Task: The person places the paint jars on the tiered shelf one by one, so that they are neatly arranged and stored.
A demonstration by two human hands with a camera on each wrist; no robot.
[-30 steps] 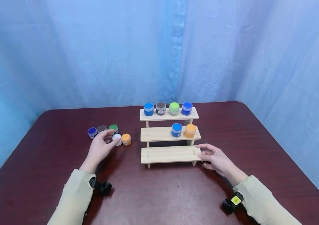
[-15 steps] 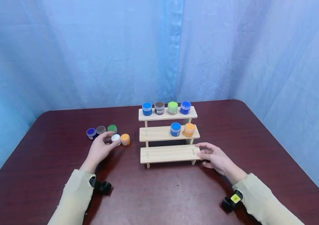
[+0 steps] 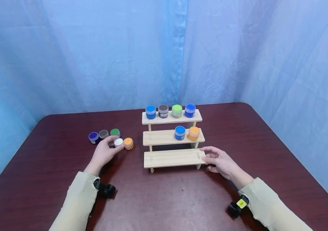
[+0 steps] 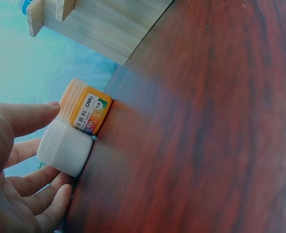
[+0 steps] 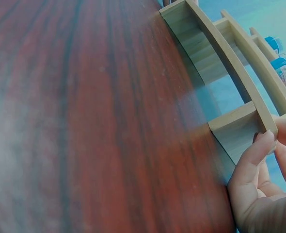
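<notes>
In the head view my left hand (image 3: 104, 153) is at a white paint jar (image 3: 119, 143) on the table, thumb on its near side and fingers behind it. The left wrist view shows that white jar (image 4: 65, 148) between thumb and fingers, right against an orange paint jar (image 4: 87, 107). My right hand (image 3: 221, 162) grips the right end of the lowest step of a three-tier wooden rack (image 3: 172, 158). Seen from the right wrist, the thumb (image 5: 263, 145) presses the front corner of that step, and the other fingers reach round its end.
Purple (image 3: 93, 137), brown (image 3: 103, 133) and green (image 3: 115, 132) paint jars stand behind the left hand. On the rack's top tier are several jars; the middle tier bears a blue jar (image 3: 180, 132) and an orange jar (image 3: 193, 133). Blue curtains (image 3: 109, 57) hang behind the table.
The head view has shifted slightly. My left thumb and fingers stay around the white jar, which has hardly moved. The right hand keeps its grip on the rack's end.
</notes>
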